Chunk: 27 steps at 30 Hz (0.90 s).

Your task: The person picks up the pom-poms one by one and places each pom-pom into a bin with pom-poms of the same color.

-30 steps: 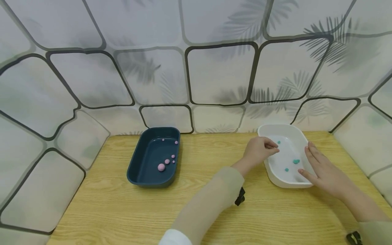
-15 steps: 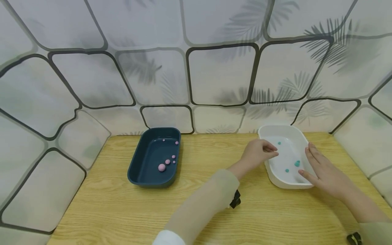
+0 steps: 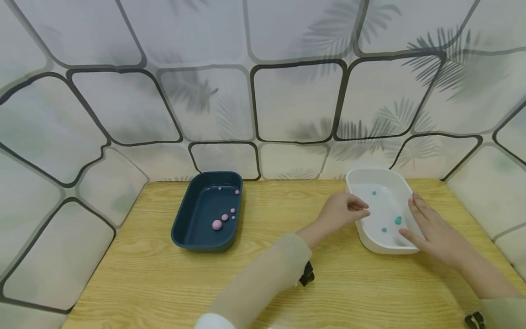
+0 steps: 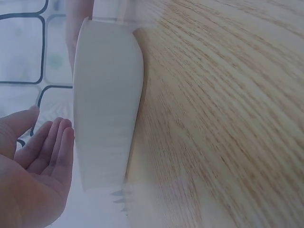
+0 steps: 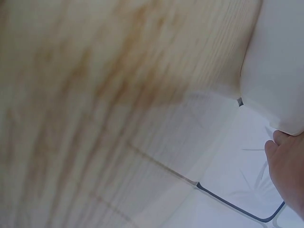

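Note:
A white plastic basin (image 3: 370, 242) stands on the right of the table, holding several small teal lumps (image 3: 397, 220). My left hand (image 3: 343, 210) hovers at its left rim, fingers loosely bent. In the left wrist view the left hand (image 4: 40, 161) shows a gap between thumb and fingers, and I see nothing held. Along the right rim lies my right hand (image 3: 435, 230), fingers straight and thumb stretched over the basin's inside. Only part of the right hand (image 5: 287, 161) appears in the right wrist view, against the basin's outer wall.
To the left stands a dark blue basin (image 3: 185, 219) with several pink balls (image 3: 217, 225) of differing size. Both basins sit on a wood-grain table (image 3: 135, 274) close to a patterned back wall (image 3: 296, 100). Similar panels rise at both sides.
My left hand has drawn back slightly left and down, to the basin's rim. The teal lump near the middle shifted and turned about a second ago. My right hand stays in place.

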Motion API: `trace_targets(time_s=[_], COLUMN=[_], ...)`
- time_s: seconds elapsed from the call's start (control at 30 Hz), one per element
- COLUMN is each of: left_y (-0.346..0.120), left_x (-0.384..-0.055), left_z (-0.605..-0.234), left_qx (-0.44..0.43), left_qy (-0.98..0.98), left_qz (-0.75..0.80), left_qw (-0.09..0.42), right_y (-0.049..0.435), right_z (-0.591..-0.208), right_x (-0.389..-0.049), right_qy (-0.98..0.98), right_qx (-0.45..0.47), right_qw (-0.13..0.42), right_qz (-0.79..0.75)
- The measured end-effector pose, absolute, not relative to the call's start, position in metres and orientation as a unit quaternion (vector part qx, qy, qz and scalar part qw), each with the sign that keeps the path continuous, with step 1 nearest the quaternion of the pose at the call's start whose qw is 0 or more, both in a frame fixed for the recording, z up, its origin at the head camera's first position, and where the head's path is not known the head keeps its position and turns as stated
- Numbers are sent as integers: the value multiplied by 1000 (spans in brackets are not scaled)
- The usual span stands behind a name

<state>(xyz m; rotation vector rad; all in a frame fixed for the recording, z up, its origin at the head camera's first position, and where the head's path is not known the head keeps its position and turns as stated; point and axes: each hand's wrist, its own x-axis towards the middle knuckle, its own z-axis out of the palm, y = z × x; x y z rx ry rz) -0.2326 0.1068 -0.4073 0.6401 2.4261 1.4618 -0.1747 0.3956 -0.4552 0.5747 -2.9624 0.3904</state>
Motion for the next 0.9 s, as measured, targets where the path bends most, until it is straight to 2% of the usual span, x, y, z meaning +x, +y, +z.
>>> trace_targets(time_s=[0.33, 0.9], left_y=[90, 40], left_x=[-228, -230], left_z=[-403, -389], left_qx=[240, 270], left_qy=[827, 836], left_qz=[492, 462], left_qw=[127, 120], right_y=[395, 375], right_z=[-455, -432], right_x=[-177, -177], right_qy=[-973, -958], right_qx=[188, 231], right_qw=[53, 109], right_qz=[125, 128])
